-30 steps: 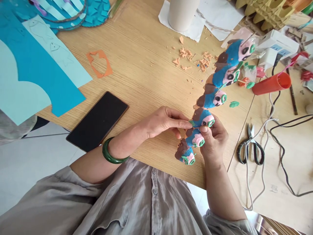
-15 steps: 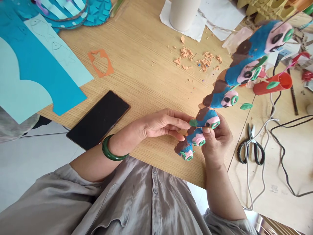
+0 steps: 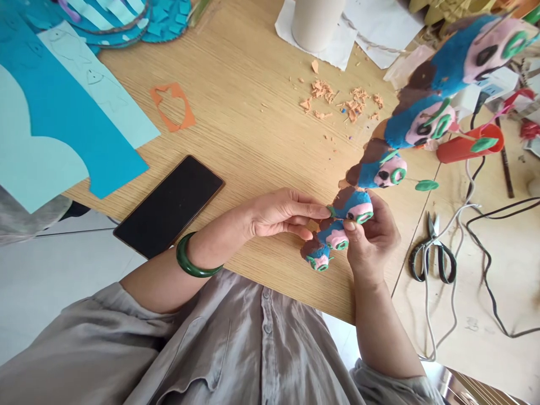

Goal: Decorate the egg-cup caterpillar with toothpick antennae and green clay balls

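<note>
Nearest, above a grey buttoned shirt, the near end of a long, lumpy strip painted blue, brown and pink is found between the two hands; from there its row of bumps is angled up to the far right.

By the right hand, the strip is gripped partway along, thumb pressed on the front and fingers curled behind. By the left hand, the brown edge is touched with half-closed fingers; whether anything is pinched there cannot be told.

The strip is judged light and fairly stiff across each bump, likely to bend at the narrow joins, and little prone to slip. Its raised green rings and thin leaf-like pieces could be knocked loose, so it is best held by the plain blue sides, with the far end supported.

Black-handled metal scissors are seen to the right, and a flat black phone to the left. Farther off, crumbled orange shavings are scattered before a plain white cylinder.
</note>
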Demonstrator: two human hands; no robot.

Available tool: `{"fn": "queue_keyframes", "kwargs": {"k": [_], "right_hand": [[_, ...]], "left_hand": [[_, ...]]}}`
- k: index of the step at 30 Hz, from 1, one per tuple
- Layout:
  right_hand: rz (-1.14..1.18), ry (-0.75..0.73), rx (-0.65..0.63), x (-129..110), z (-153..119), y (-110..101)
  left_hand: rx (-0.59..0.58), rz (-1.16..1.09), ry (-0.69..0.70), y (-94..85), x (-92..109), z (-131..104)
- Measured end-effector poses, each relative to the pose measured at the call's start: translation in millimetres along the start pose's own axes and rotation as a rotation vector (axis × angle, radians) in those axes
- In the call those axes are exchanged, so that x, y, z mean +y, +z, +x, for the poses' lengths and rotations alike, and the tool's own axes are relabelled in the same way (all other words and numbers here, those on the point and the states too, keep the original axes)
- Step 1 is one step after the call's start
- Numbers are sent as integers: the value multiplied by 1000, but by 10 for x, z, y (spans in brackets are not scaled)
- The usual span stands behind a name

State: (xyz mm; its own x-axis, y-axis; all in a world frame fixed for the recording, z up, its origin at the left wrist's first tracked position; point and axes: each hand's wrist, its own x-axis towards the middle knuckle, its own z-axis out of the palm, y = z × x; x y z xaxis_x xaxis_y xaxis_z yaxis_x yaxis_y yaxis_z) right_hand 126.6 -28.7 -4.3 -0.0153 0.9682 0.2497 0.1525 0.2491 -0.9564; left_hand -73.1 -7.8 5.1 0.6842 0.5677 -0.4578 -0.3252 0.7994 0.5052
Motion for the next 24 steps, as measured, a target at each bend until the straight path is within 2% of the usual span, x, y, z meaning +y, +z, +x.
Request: {"fn": "queue_keyframes", "kwargs": {"k": [5,11,15,24], "right_hand": [[6,-53,-14,17,3,-3],[-9,-83,-21,22,12,-9],[6,-71,-17,22,15,-12],[35,-3,9,2,40,-19]], "left_hand": [[71,-42,0,17,-8,17],[81,-58,-8,33,6,4],[57,-43,12,26,-4,5],[-90,28,27,18,5,-6]]}}
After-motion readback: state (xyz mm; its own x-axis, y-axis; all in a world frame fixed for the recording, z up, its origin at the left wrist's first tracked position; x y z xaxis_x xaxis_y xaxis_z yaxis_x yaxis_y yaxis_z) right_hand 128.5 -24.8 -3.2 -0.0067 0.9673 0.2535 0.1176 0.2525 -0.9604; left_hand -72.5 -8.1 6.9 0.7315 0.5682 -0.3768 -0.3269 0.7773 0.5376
